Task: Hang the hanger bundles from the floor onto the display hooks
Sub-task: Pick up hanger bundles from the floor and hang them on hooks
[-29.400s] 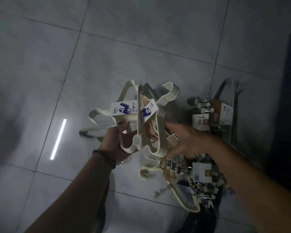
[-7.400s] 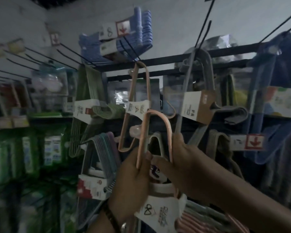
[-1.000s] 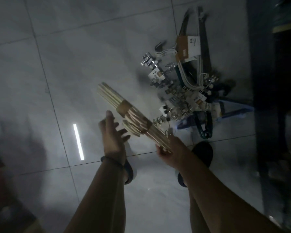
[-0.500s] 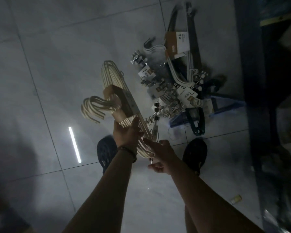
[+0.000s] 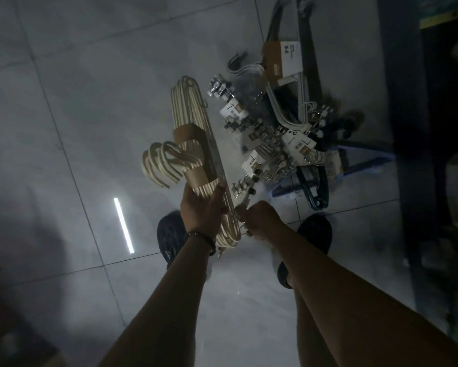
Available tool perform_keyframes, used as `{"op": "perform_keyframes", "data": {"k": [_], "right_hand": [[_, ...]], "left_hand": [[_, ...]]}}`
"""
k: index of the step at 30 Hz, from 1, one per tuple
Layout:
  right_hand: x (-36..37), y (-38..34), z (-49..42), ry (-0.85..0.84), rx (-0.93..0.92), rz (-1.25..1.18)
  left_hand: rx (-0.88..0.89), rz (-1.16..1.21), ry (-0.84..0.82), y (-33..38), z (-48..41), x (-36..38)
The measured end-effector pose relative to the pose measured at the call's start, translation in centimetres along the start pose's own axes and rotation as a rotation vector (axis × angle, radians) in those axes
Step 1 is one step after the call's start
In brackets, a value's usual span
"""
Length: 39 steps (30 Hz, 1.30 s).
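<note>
A bundle of cream hangers (image 5: 188,123) with a brown cardboard band is held above the floor, its hooks curling out to the left. My left hand (image 5: 204,210) grips the bundle just below the band. My right hand (image 5: 259,221) is curled at the bundle's lower end and pinches something small there; what it is I cannot tell. A pile of other hanger bundles (image 5: 283,136) lies on the floor to the right: clip hangers with white labels, a grey set with a brown card, and dark green ones.
Grey tiled floor (image 5: 90,102) with a bright light reflection at the left. My two dark shoes (image 5: 169,234) stand under my hands. A dark shelf base (image 5: 408,128) runs down the right side. A blue hanger lies at the pile's right edge.
Over the last second my left hand closed on the cream bundle and turned it more upright. My right hand moved from gripping the lower end to its tip.
</note>
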State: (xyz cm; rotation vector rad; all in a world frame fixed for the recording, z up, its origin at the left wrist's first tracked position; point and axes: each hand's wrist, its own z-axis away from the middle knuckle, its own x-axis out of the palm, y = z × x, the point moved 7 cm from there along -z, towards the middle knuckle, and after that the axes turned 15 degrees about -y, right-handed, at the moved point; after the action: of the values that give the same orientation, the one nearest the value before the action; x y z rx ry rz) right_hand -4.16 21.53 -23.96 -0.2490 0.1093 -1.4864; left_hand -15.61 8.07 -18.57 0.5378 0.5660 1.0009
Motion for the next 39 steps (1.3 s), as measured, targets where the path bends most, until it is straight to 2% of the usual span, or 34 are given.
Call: {"op": "perform_keyframes", "data": {"k": [4, 7, 9, 14, 17, 20, 22, 25, 28, 30, 33, 35, 39], "right_hand": [[-0.1, -1.0, 0.7, -0.002, -0.078, -0.16], [-1.0, -3.3, 1.8, 0.056, -0.259, 0.004], [-1.9, -4.1, 2.2, 0.088, -0.299, 0.01], [-4.1, -6.7, 0.2, 0.262, -0.286, 0.056], [-4.4, -7.8, -2.4, 0.175, -0.249, -0.017], [-4.5, -8.0, -3.2, 0.066, -0.206, -0.072], [-5.3, -8.2, -2.7, 0.082, -0.225, -0.06], [-8.4, -7.4, -1.2, 0.243, -0.246, 0.144], [-13.6, -6.0, -0.1, 0.449, -0.299, 0.182], [-17.7, -6.1, -0.2, 0.586, -0.307, 0.293], [-22.3, -8.0, -2.7, 0.658, -0.267, 0.635], [-23.8, -9.4, -5.2, 0.635, -0.244, 0.834], [-24.3, -10.4, -9.7, 0.624, -0.036, 1.219]], "left_hand": [[-0.012, -0.13, 0.041, -0.3, -0.6, -0.8], [-0.026, -0.296, 0.076, -0.5, -1.4, -2.0], [-0.018, -0.349, 0.09, -0.5, -1.8, -2.8], [-0.062, -0.234, 0.186, -1.1, -1.9, -5.2], [-0.006, -0.206, 0.273, 0.2, -1.5, -6.2], [-0.017, -0.065, 0.188, 1.3, -2.2, -5.4], [-0.048, 0.109, 0.06, 1.8, -3.0, -3.6], [-0.094, 0.206, -0.102, 2.4, -4.0, 0.0], [-0.165, 0.227, -0.197, 1.9, -4.9, 3.5], [-0.236, 0.283, -0.25, 0.8, -6.0, 5.5], [-0.362, 0.406, -0.318, -1.9, -8.2, 7.8], [-0.41, 0.453, -0.336, -3.9, -9.9, 8.9], [-0.45, 0.456, -0.305, -7.5, -12.5, 9.6]]}}
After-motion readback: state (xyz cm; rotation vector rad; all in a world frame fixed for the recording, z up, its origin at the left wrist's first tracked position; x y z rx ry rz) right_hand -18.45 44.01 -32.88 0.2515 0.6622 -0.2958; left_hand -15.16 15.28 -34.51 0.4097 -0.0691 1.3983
